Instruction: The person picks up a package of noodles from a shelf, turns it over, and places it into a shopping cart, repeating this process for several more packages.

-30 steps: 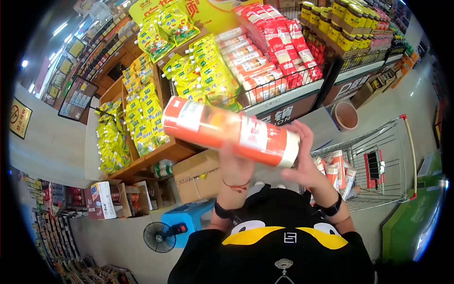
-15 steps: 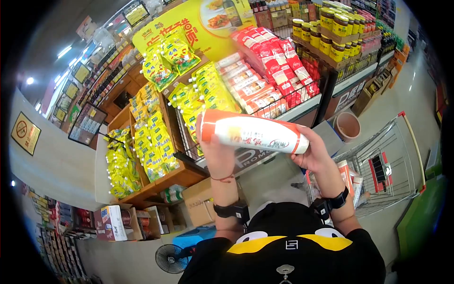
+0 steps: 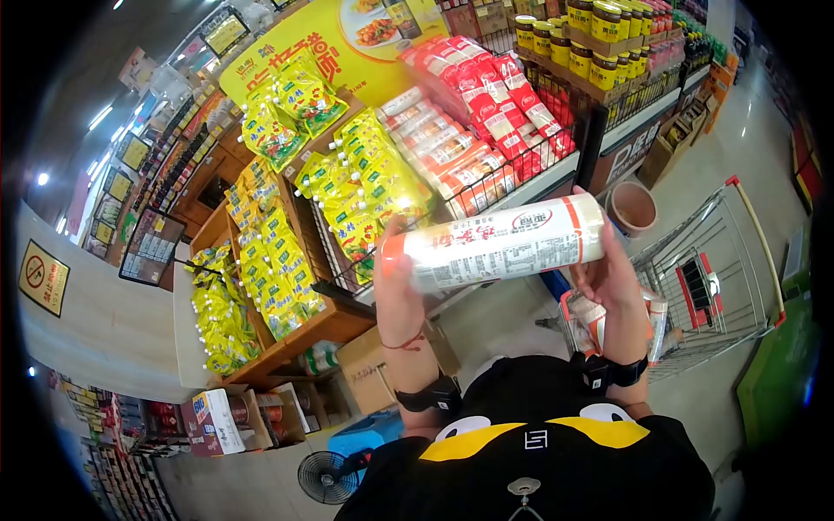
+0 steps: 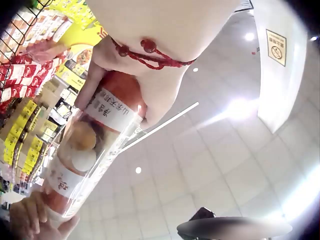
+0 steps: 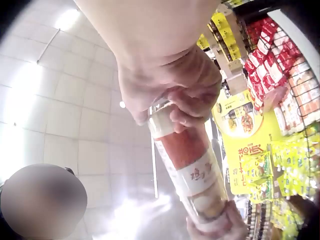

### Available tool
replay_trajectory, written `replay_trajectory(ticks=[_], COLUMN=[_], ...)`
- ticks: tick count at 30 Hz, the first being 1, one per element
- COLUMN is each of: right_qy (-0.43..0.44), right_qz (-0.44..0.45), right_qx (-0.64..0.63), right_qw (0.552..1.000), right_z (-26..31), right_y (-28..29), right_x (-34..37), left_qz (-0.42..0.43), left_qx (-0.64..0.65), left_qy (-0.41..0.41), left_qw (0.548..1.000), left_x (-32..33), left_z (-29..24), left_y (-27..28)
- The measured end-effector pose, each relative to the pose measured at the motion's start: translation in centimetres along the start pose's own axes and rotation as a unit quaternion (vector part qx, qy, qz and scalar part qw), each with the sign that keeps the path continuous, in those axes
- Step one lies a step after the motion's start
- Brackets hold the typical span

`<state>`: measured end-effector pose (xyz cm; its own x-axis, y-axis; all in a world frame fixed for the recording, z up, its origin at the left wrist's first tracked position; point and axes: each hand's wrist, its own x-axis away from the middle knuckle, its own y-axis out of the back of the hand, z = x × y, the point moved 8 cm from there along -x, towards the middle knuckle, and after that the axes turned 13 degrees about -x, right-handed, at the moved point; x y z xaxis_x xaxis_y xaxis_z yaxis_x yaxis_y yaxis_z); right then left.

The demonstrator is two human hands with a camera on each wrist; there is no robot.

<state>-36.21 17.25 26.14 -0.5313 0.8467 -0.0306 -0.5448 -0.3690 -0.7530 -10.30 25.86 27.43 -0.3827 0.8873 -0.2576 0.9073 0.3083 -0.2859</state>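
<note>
Held level in front of the chest is a long cylindrical pack of noodles [image 3: 499, 241], wrapped in white and orange with printed text. My left hand [image 3: 395, 265], with a red string bracelet at its wrist, grips the left end. At the other end, my right hand [image 3: 615, 271] curls its fingers round the pale tip. Egg pictures show on the side of the pack [image 4: 85, 150] in the left wrist view. In the right wrist view, right-hand fingers [image 5: 192, 107] wrap the end near an orange band.
Ahead stands a display with similar noodle packs [image 3: 452, 152], red-and-white packs [image 3: 495, 100] and yellow pouches [image 3: 373, 169]. A shopping cart [image 3: 712, 269] with several packs is on the right, by a round bin [image 3: 632, 208]. A fan [image 3: 326, 478] and cardboard box [image 3: 369, 365] sit low left.
The pack has turned about its length, from its egg-picture side to its printed text, and its right end has risen. Both hands keep hold of the ends.
</note>
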Motion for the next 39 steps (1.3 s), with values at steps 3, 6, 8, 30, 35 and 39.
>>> replay_trajectory(ticks=[3, 6, 8, 30, 35, 39], right_qy=[0.0, 0.009, 0.023, -0.073, -0.071, -0.017], right_qz=[0.055, 0.105, 0.059, -0.084, -0.091, -0.117], right_qx=[-0.067, -0.119, -0.097, -0.037, -0.002, 0.052], right_qw=[0.996, 0.987, 0.993, 0.993, 0.993, 0.992], right_z=[1.2, 1.8, 2.0, -1.5, -1.1, -0.1], right_y=[-0.9, -1.8, -2.3, 3.9, 4.5, 3.7], right_x=[0.9, 1.8, 2.1, 1.6, 2.2, 2.8], left_qz=[0.018, 0.083, 0.083, 0.024, 0.036, 0.057], left_qx=[0.08, 0.084, 0.02, -0.204, -0.142, -0.204], left_qy=[0.043, 0.055, 0.057, 0.133, 0.132, 0.03], left_qw=[0.996, 0.992, 0.995, 0.97, 0.98, 0.977], left_x=[0.7, 0.9, 1.1, 1.9, 1.8, 1.8], left_z=[-2.0, -2.7, -2.8, -0.5, 0.9, -0.7], left_y=[-1.6, -1.4, -1.5, -1.2, -1.7, -2.0])
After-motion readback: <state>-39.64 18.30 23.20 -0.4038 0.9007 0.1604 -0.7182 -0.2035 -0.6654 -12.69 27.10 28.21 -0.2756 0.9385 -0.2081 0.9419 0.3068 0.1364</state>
